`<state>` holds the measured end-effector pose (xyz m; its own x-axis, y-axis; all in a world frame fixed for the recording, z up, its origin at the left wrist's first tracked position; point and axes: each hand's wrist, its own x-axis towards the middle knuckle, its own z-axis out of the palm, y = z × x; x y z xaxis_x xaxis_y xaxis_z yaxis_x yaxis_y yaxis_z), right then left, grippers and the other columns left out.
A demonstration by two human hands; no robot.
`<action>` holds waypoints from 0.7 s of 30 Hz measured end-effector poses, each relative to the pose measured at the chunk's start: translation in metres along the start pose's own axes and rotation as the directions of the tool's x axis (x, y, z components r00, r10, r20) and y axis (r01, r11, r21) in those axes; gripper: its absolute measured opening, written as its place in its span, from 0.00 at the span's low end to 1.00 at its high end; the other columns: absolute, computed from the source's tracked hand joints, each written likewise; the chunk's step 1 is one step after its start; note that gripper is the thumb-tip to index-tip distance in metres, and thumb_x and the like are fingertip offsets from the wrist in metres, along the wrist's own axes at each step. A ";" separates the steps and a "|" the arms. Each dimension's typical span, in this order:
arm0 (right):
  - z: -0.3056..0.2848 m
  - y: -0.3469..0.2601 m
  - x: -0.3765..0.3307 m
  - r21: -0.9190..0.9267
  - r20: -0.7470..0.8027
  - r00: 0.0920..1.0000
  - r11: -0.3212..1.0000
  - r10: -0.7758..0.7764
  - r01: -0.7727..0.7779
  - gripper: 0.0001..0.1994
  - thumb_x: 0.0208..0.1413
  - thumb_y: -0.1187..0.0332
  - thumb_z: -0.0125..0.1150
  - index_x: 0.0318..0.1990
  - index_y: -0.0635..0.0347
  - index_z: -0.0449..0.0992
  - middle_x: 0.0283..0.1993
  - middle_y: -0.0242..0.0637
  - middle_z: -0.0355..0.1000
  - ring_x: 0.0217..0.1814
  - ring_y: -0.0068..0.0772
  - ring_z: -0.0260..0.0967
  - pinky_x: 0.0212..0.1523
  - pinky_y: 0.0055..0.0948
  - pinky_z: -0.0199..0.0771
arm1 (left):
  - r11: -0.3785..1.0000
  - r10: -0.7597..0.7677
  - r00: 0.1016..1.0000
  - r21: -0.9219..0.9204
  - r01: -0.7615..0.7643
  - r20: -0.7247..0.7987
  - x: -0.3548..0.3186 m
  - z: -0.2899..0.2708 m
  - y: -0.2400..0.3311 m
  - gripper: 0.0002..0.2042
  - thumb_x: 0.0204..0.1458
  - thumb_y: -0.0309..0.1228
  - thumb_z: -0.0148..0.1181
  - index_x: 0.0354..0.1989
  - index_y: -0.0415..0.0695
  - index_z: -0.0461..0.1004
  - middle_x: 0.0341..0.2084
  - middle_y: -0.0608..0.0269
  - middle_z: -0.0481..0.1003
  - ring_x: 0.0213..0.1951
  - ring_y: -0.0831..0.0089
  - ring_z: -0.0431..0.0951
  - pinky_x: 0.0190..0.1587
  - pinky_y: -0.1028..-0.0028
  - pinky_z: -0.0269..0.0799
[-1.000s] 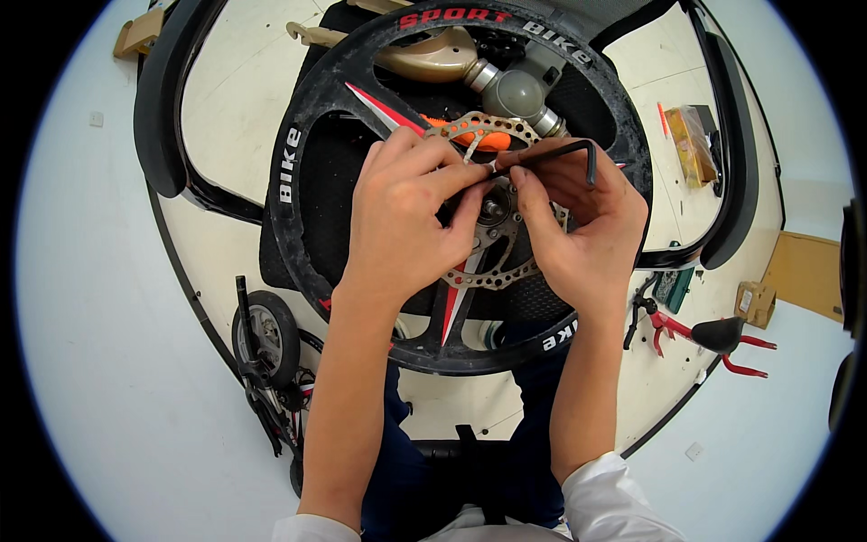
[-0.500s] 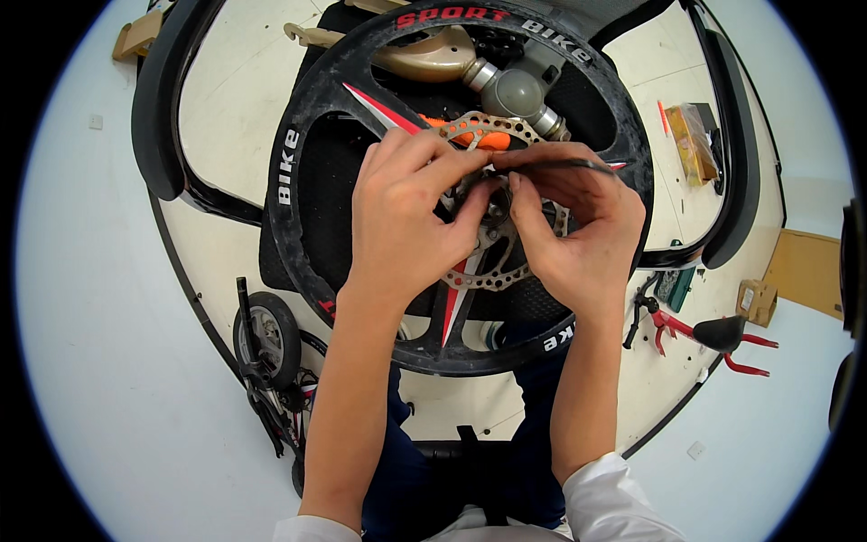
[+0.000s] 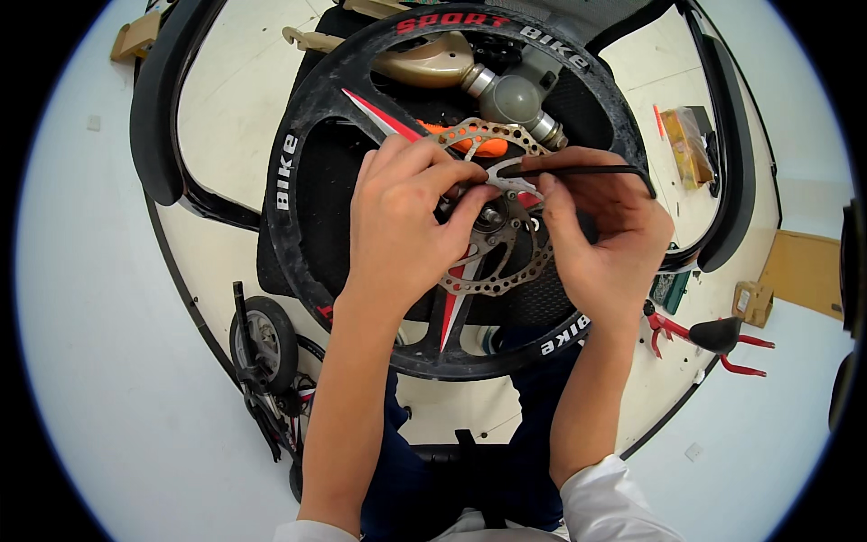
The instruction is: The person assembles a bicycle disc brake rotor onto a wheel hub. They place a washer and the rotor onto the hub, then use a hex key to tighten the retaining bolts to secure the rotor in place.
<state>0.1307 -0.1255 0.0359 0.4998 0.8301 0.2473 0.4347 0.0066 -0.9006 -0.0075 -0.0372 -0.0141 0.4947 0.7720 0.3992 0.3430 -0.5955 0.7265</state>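
A white round table (image 3: 244,99) is carrying the job. My left hand (image 3: 402,226) is curling its fingers onto the brake disc (image 3: 501,257); my right hand (image 3: 601,239) is pinching a black hex key (image 3: 578,170) (its tip is hidden). The perforated disc is sitting at the hub of the black wheel (image 3: 298,181).

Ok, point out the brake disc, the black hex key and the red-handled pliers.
brake disc (image 3: 506,275), head view, lower perforated rim.
black hex key (image 3: 578,169), head view, mid-shaft.
red-handled pliers (image 3: 718,334), head view, dark pivot.
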 end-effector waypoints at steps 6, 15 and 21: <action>-0.012 0.002 0.002 0.022 -0.024 1.000 1.000 0.014 -0.014 0.08 0.57 0.84 0.60 0.44 0.75 0.76 0.39 0.44 0.81 0.39 0.23 0.78 0.42 0.20 0.78 | 0.994 0.097 0.995 0.045 -0.095 -0.025 0.000 0.002 -0.001 0.08 0.41 0.24 0.72 0.32 0.44 0.85 0.28 0.68 0.78 0.36 0.67 0.74 0.40 0.69 0.71; -0.017 0.008 0.003 0.086 -0.018 1.000 0.996 0.018 -0.016 0.08 0.57 0.84 0.59 0.44 0.75 0.76 0.40 0.45 0.81 0.41 0.26 0.79 0.45 0.22 0.79 | 0.996 0.079 0.997 0.030 -0.079 -0.012 0.000 0.003 0.002 0.09 0.41 0.23 0.71 0.33 0.44 0.86 0.31 0.66 0.78 0.39 0.66 0.74 0.43 0.69 0.70; -0.020 0.008 0.003 0.098 -0.020 1.000 0.995 0.009 -0.007 0.07 0.57 0.84 0.59 0.42 0.75 0.76 0.41 0.45 0.80 0.39 0.25 0.79 0.43 0.21 0.79 | 0.999 -0.014 1.000 0.031 0.015 -0.027 0.000 -0.001 0.005 0.10 0.37 0.23 0.75 0.31 0.42 0.85 0.29 0.65 0.74 0.38 0.69 0.74 0.40 0.72 0.71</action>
<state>0.1511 -0.1341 0.0368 0.5186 0.8186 0.2468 0.3562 0.0556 -0.9327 -0.0064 -0.0394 -0.0099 0.4681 0.7858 0.4042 0.3749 -0.5908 0.7144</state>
